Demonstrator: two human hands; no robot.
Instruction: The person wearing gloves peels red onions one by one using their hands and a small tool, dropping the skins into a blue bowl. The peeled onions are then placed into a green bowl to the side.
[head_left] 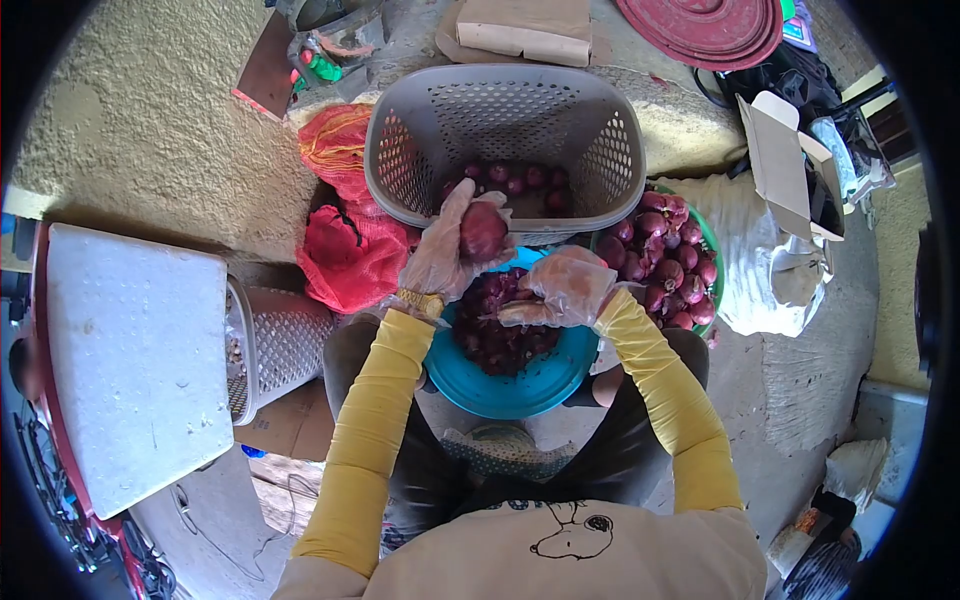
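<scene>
A large red onion (483, 232) rests in my left hand (440, 245), which wears a clear plastic glove and closes round it at the basket's near rim. My right hand (565, 287), gloved the same way, is curled above the blue basin (565, 378); what its fingers hold, if anything, I cannot make out. Dark red onion skins (500, 345) fill the middle of the basin between my knees. Just beyond stands a grey perforated basket (505, 90) with several red onions (515, 185) on its floor. Right of my right hand, a green-rimmed tub (716, 250) is heaped with unpeeled red onions (665, 255).
Red mesh sacks (345, 255) lie left of the basket. A white foam board (140, 360) and a second basket (285, 340) flank my left side. To the right are a white sack (750, 250) and an open cardboard box (785, 165). A red lid (705, 25) lies at the back.
</scene>
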